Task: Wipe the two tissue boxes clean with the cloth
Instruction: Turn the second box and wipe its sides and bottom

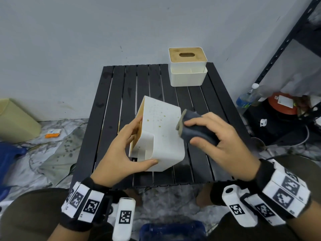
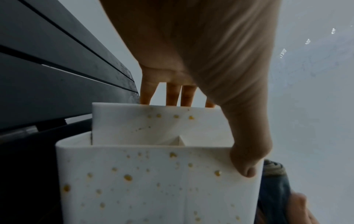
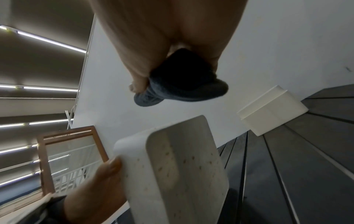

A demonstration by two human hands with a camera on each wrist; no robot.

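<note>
A white tissue box (image 1: 161,133) speckled with yellow-brown spots is tipped on its side over the black slatted table (image 1: 111,101). My left hand (image 1: 125,150) grips the tissue box (image 2: 157,181), thumb on the near face and fingers on the wooden top side. My right hand (image 1: 213,134) holds a bunched dark grey cloth (image 1: 194,126) against the box's right edge. In the right wrist view the cloth (image 3: 184,80) hangs above the spotted box (image 3: 184,169). A second white tissue box (image 1: 188,66) with a bamboo lid stands upright at the table's back right; the second box (image 3: 272,110) appears there too.
A black metal shelf (image 1: 286,49) stands at the right with a plastic bottle (image 1: 246,98) and an orange container (image 1: 281,103) at its foot. A beige bin (image 1: 15,119) sits on the floor at the left. A grey wall lies close behind the table.
</note>
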